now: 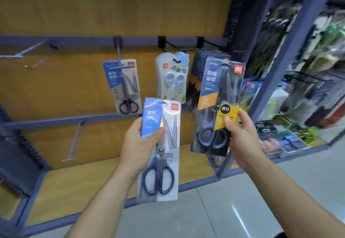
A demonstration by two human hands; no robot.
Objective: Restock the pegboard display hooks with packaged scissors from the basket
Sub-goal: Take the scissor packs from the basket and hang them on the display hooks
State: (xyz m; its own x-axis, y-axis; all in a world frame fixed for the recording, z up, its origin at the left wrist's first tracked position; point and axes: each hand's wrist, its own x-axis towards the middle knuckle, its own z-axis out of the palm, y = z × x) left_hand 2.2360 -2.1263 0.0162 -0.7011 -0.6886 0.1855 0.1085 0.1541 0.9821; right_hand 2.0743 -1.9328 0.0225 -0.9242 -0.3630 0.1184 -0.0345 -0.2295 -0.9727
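My left hand (pixel 139 144) grips a blue-and-white pack of scissors (pixel 162 161) by its upper half, held upright below the hooks. My right hand (pixel 240 135) pinches a dark pack of blue-handled scissors (pixel 217 96) with a yellow label, its top level with the right hook (pixel 211 44), in front of a row of dark packs (pixel 199 66) hanging there. The middle hook (pixel 171 45) carries a white pack of small scissors (pixel 172 77). One blue-and-white pack (pixel 124 86) hangs on the hook (pixel 119 54) to its left. The basket is out of view.
Bare hooks stick out at the far left (pixel 20 54) and on the lower rail (pixel 74 140). The wooden base shelf (pixel 84 180) lies under the display. A grey upright post (pixel 291 51) stands to the right, with blurred goods behind it. Grey floor tiles spread below.
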